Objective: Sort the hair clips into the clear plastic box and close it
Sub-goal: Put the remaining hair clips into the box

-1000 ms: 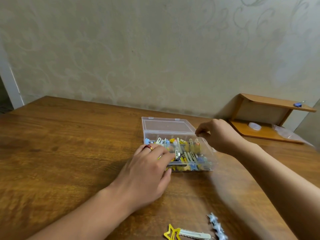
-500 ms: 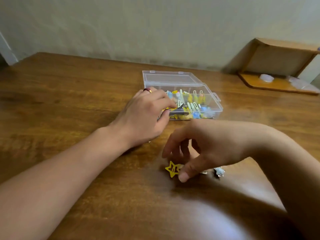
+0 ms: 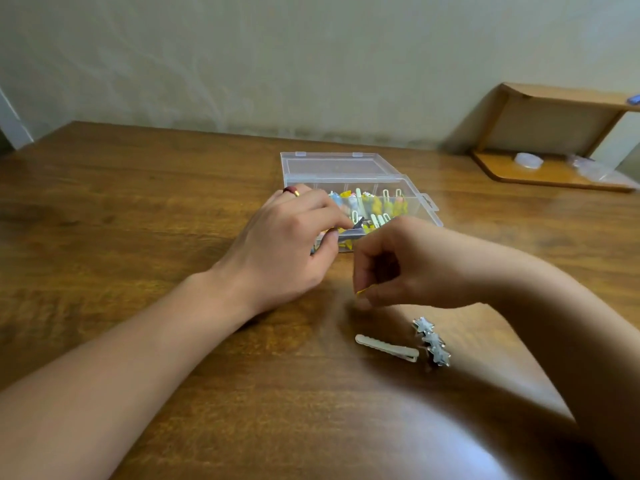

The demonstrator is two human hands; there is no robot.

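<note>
The clear plastic box stands open mid-table, its lid folded back flat and several coloured hair clips inside. My left hand grips the box's near-left corner, thumb on the front wall and fingers over the rim beside a dark clip. My right hand hovers just in front of the box, fingers pinched on a small yellow piece, mostly hidden. On the table below it lie a white clip and a silver star clip.
The wooden table runs back to a pale wall. A low wooden shelf stands at the far right with a small white object and clear plastic on it.
My right hand came from the box down to the yellow star clip, then rose pinching something yellow. The white clip now lies alone. My left hand stayed on the box.
</note>
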